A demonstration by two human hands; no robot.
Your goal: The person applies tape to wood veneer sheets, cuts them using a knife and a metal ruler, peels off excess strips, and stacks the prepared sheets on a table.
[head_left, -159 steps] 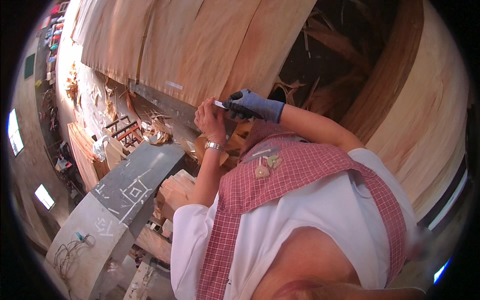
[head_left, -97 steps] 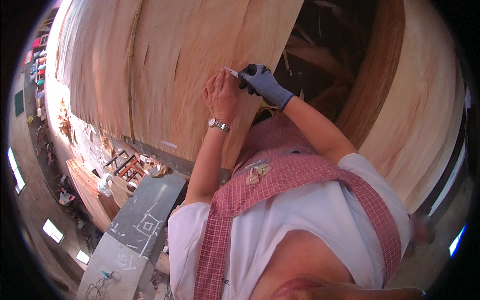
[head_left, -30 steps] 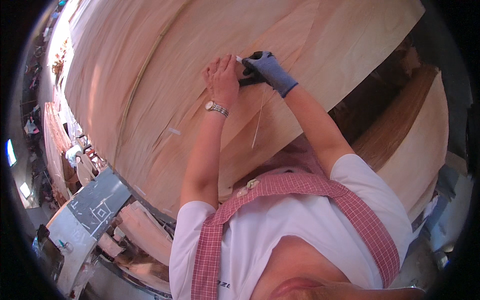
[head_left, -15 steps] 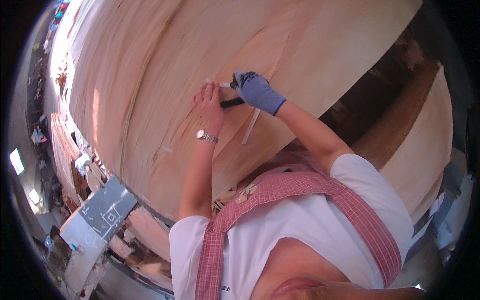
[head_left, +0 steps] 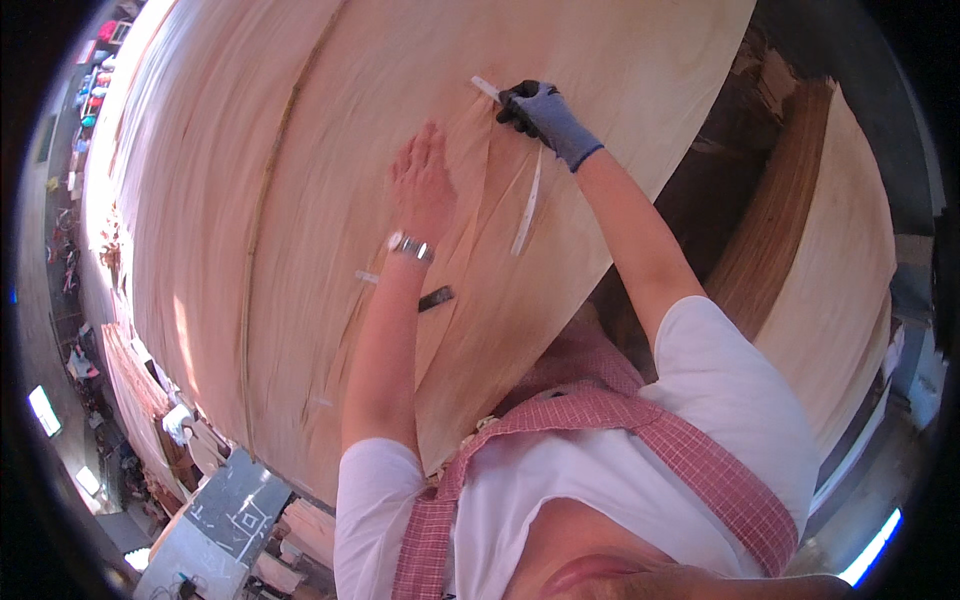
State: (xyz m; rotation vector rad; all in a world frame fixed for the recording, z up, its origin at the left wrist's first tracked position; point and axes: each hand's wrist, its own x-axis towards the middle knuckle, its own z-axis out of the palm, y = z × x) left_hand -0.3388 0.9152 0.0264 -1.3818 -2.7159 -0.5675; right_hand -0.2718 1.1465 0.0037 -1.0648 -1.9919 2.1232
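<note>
My left hand (head_left: pixel 424 185), bare and wearing a metal-banded watch (head_left: pixel 411 246), is stretched out over a broad sheet of pale wood veneer (head_left: pixel 380 60). It holds nothing. My right hand (head_left: pixel 545 120), in a blue-grey glove with black fingers, pinches a narrow white strip (head_left: pixel 485 88) that sticks out past its fingertips. Another long white strip (head_left: pixel 527 210) runs below the glove; I cannot tell whether the two are joined. Beside my left forearm lies a short flat dark piece (head_left: pixel 436 298), its kind unclear. A small white strip (head_left: pixel 367 276) shows partly behind that forearm.
A thin raised line (head_left: pixel 268 190) runs lengthwise along the veneer on the left. To the right, past the sheet's edge, is a dark gap with stacked veneer (head_left: pixel 765 220) beyond. A grey marked surface (head_left: pixel 235 510) stands at lower left.
My right hand has moved up and away from my left with the white strip. The dark piece, earlier between my hands, now lies beside my left forearm. My left fingers no longer meet the strip.
</note>
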